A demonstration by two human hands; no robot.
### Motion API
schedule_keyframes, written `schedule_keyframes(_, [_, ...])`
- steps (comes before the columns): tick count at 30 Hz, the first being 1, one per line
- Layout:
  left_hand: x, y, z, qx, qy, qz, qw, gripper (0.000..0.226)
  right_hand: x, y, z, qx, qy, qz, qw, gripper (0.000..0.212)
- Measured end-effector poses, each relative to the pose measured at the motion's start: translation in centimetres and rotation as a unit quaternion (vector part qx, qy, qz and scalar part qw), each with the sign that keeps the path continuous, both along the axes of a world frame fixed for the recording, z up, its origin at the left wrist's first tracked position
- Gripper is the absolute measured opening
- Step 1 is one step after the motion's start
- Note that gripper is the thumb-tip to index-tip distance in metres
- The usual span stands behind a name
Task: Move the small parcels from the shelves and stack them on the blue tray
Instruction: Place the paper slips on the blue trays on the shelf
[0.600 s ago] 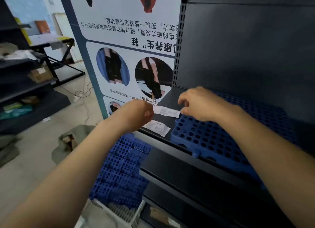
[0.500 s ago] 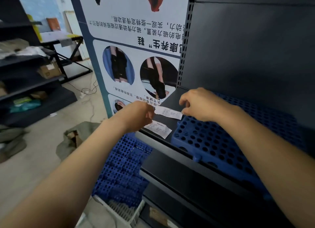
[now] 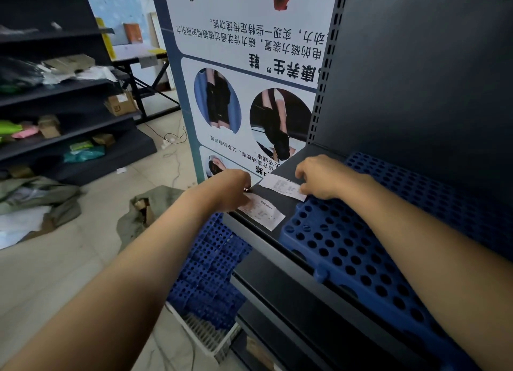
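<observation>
I find almost no change over the last half-second. Both grips keep the same stations at the left end of the shelf (image 3: 291, 163), and only the view has drifted a little.

The right grip (image 3: 323, 176) is pinched on the right end of the upper paper slip (image 3: 283, 186), just beside the corner of the blue tray (image 3: 361, 245). The left grip (image 3: 230, 190) is curled at the slip's other end, above the lower paper slip (image 3: 263, 215). Its fingers are hidden, so I cannot tell whether it grasps anything.

The blue tray lies on this shelf and carries nothing. The small parcels (image 3: 83, 154) sit on the dark shelving (image 3: 69, 91) well apart to the left, untouched.

My judgement is that the work in hand is clearing loose paper from beside the tray. No stacking has begun, so the task proper is yet to start.
</observation>
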State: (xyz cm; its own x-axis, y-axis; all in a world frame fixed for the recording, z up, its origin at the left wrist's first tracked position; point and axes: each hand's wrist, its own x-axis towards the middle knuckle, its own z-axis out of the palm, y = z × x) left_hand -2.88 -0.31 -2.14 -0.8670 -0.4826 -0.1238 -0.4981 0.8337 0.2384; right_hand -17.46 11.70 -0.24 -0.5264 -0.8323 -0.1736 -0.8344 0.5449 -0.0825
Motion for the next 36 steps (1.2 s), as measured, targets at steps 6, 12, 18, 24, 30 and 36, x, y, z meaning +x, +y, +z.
schedule_keyframes(6, [0.7,-0.6,0.0,0.031,0.04,-0.001,0.999,0.022,-0.6,-1.8,-1.1,0.041,-0.008,0.001,0.999,0.03])
schedule_keyframes(12, [1.7,-1.1,1.4,0.043,0.087,-0.004,0.995,0.012,-0.5,-2.4,-1.2,0.032,-0.046,-0.021,0.998,0.037])
schedule_keyframes(18, [2.7,-1.2,3.4,0.051,0.111,-0.021,0.992,0.014,0.2,-2.4,-0.6,-0.042,-0.055,-0.048,0.996,0.008])
schedule_keyframes(24, [2.5,0.6,5.6,0.13,0.124,-0.081,0.98,0.012,0.1,0.0,3.0,-0.246,-0.016,-0.131,0.96,0.007])
schedule_keyframes(30, [-0.9,4.9,5.2,0.204,0.122,-0.218,0.947,0.016,0.2,7.4,5.4,-0.314,0.035,-0.247,0.916,0.025])
schedule_keyframes(36, [-3.5,10.0,3.4,0.196,0.088,-0.322,0.922,0.023,2.9,14.8,5.5,-0.356,0.042,-0.339,0.87,0.034])
